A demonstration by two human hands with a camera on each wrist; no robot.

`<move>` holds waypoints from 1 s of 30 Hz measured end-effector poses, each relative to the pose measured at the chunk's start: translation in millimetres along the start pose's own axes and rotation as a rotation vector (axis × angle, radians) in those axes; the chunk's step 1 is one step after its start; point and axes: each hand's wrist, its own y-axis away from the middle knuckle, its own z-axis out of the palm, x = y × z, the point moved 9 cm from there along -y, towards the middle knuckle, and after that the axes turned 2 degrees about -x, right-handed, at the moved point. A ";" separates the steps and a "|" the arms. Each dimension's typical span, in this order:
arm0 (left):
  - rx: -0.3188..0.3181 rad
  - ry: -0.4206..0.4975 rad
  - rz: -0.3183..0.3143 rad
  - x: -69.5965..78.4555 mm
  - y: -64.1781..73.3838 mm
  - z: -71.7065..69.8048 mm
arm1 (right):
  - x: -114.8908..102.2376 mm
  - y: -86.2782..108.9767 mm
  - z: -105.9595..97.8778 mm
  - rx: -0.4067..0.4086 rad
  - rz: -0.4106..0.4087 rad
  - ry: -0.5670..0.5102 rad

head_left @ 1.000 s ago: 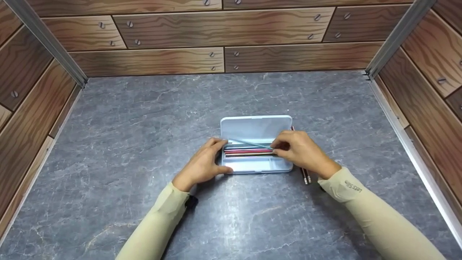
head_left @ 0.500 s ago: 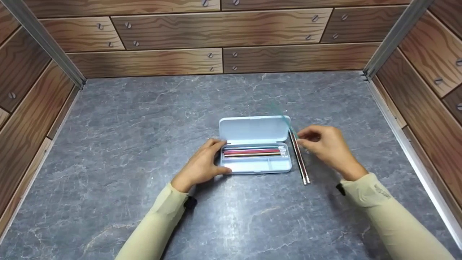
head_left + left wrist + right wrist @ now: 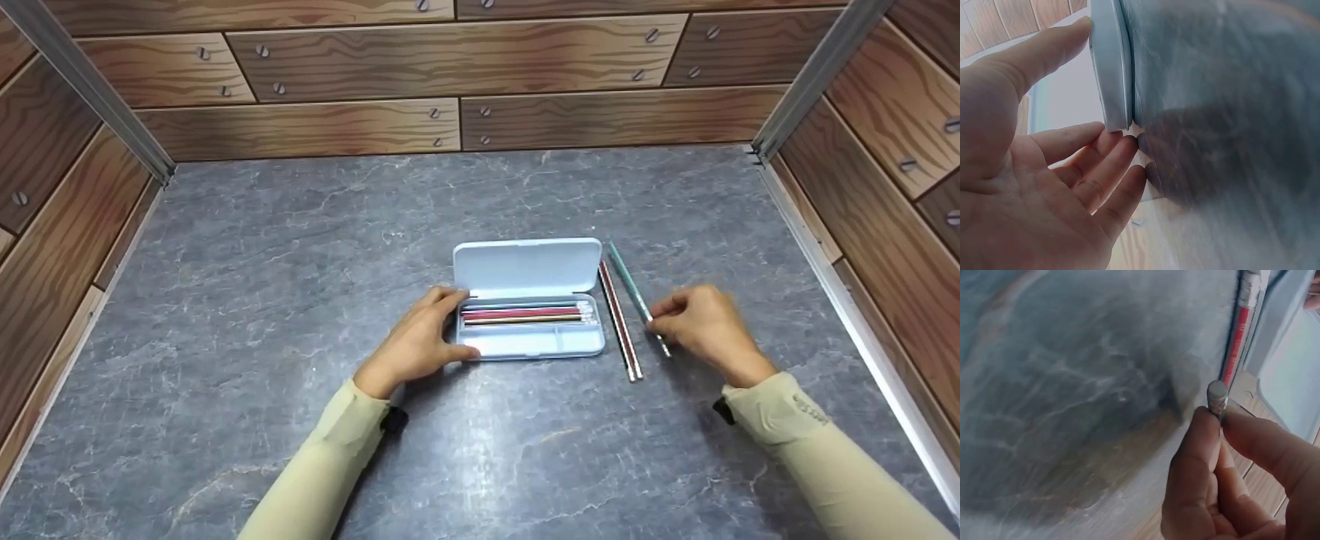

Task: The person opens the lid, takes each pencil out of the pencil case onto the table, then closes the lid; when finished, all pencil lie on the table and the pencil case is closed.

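In the head view a light blue pencil case point(image 3: 529, 354) lies with its lid point(image 3: 529, 268) raised. Several pencils point(image 3: 525, 313) lie side by side in its rear compartment. My left hand point(image 3: 411, 341) holds the case's left end, thumb at the front edge and fingers towards the back, as the left wrist view partly shows. To the right, my right hand point(image 3: 705, 330) pinches a teal pencil point(image 3: 630, 281) near its eraser end, between thumb and fingertips. The pencil slants on or just above the tabletop. In the right wrist view its end point(image 3: 1218, 391) faces the camera.
Two dark-and-red striped pencils point(image 3: 619, 322) lie together between the case and the teal pencil. The grey marbled tabletop point(image 3: 337, 225) is bounded by wood-patterned walls point(image 3: 457, 60) at the back and sides, with metal strips at the corners.
My right hand has carried the teal pencil out of the case, over the striped pencils, and down to their right. My left hand has stayed at the case's left end.
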 end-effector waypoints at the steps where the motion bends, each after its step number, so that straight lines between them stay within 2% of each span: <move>1: 0.001 -0.002 0.002 0.2 -0.2 -0.2 | 1.6 0.4 1.7 -0.012 0.010 -0.001; 5: 0.004 -0.004 0.006 0.3 -0.5 -0.3 | 3.4 2.3 7.5 -0.034 0.022 -0.007; 10: 0.003 -0.001 0.004 0.7 -0.1 -0.2 | 2.0 3.3 10.6 -0.022 0.017 -0.007; 21: -0.007 -0.003 -0.007 -0.1 -0.3 0.4 | 5.5 4.2 21.5 -0.085 0.079 -0.122; 30: 0.000 -0.008 -0.002 -0.3 -0.5 0.2 | 3.2 4.4 22.3 -0.104 0.078 -0.106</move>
